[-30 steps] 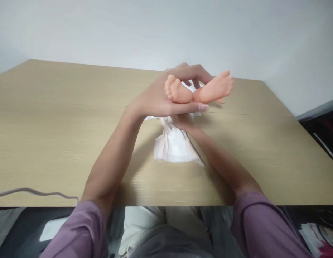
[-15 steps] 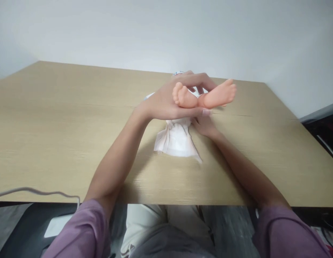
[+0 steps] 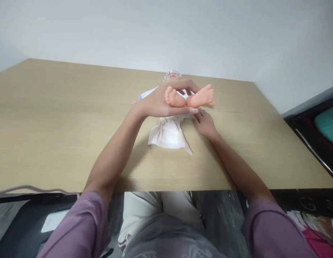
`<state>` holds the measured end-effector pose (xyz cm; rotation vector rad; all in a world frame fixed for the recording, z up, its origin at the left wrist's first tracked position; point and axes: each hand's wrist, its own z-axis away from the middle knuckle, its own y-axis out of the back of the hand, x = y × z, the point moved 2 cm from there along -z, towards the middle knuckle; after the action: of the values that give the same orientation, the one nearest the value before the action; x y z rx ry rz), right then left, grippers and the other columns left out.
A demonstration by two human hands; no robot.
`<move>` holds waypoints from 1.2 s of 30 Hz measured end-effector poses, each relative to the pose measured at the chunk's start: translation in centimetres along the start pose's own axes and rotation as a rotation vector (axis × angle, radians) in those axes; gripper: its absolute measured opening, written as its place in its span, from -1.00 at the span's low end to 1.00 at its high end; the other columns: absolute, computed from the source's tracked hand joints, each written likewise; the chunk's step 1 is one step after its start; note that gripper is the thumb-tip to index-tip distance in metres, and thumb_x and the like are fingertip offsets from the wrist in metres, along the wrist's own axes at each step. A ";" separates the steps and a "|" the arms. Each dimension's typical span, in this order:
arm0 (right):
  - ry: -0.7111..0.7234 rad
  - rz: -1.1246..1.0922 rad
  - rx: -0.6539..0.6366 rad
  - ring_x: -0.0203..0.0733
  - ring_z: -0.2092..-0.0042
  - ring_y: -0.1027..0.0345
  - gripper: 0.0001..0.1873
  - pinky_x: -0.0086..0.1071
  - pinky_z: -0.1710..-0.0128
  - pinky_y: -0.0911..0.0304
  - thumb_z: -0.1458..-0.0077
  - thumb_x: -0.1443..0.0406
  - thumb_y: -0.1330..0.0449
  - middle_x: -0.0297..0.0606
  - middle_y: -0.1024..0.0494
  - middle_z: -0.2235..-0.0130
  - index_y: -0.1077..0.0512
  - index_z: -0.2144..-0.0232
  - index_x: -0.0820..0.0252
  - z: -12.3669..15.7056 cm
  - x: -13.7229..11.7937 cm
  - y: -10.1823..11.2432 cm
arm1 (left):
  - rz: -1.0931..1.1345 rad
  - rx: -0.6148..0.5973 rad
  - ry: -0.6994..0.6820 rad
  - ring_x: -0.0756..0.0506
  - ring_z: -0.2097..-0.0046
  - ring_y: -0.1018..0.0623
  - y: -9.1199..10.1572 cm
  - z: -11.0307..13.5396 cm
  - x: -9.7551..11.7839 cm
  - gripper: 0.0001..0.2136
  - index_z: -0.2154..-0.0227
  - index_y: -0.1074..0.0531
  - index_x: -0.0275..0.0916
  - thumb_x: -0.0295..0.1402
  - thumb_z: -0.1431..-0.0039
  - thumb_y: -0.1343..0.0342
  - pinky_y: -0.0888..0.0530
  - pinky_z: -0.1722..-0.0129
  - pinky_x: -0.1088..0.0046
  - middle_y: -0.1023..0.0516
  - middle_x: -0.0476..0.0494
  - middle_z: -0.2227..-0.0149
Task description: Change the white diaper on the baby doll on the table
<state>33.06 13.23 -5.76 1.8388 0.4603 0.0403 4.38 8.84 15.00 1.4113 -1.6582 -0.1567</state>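
A baby doll lies on its back on the table, its head in a patterned headband [image 3: 172,72] pointing away from me. My left hand [image 3: 162,100] is closed around its ankles and holds both legs raised. The doll's feet [image 3: 201,97] stick out towards me above my thumb. Beneath the lifted legs a white diaper [image 3: 170,134] is spread, its near end flat on the wood and its far part hidden by my left hand. My right hand [image 3: 206,123] rests on the table at the diaper's right edge, fingers apart and their tips partly hidden.
The wooden table [image 3: 75,143] reaches back to a pale wall [image 3: 145,32]. A grey cable [image 3: 34,188] runs along the near left edge. Below it is a black chair seat [image 3: 18,229] with a white flat object [image 3: 55,220]. A dark-framed item with teal cloth [image 3: 329,123] stands at right.
My view has shifted, so the table and doll sit slightly further left. The doll's headband and face show more now. My right hand has come out a little from beside the diaper.
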 end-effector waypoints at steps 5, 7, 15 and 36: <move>-0.114 -0.140 0.108 0.41 -0.52 -0.18 -0.27 0.39 -0.48 -0.16 -0.48 0.01 -0.08 0.22 -0.34 -0.50 -0.27 -0.51 0.26 0.7 -1.5 1.8 | 0.008 -0.017 -0.009 -0.23 -0.09 -0.64 -0.7 0.7 0.0 -0.55 -0.08 -0.61 -0.15 0.03 -0.30 -0.43 -0.55 -0.19 0.07 -0.70 -0.18 -0.05; -0.019 -0.235 0.216 0.35 -0.54 -0.16 -0.21 0.37 -0.51 -0.15 -0.47 -0.04 -0.12 0.13 -0.30 -0.53 -0.14 -0.56 0.14 1.2 -3.3 3.1 | -0.003 0.004 0.034 -0.25 -0.12 -0.65 -0.9 1.3 0.1 -0.55 -0.07 -0.62 -0.13 0.04 -0.28 -0.44 -0.54 -0.20 0.11 -0.70 -0.17 -0.07; 0.390 -0.619 0.420 0.21 -0.38 -0.45 -0.31 0.20 -0.37 -0.47 -0.43 0.10 -0.30 -0.13 -0.49 -0.38 -0.19 -0.48 -0.18 4.5 -11.5 5.9 | 0.008 -0.055 -0.002 -0.26 -0.19 -0.64 -2.4 4.8 0.4 -0.58 -0.12 -0.61 -0.11 -0.04 -0.33 -0.43 -0.53 -0.27 0.04 -0.71 -0.20 -0.14; 0.644 -0.236 0.021 0.03 -0.29 -0.51 -0.50 0.03 -0.28 -0.46 -0.32 0.46 -0.06 -0.25 -0.65 -0.21 -0.65 -0.05 -0.12 5.9 -5.8 4.8 | -0.298 -0.191 0.132 -0.36 -0.57 -0.33 -1.5 19.6 -6.4 -0.53 -0.36 -0.51 0.06 -0.23 -0.43 -0.30 -0.39 -0.52 -0.18 -0.50 -0.16 -0.46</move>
<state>30.60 4.80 -2.02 1.7548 1.1241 0.4768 -8.72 5.00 -0.53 1.4811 -1.2837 -0.3733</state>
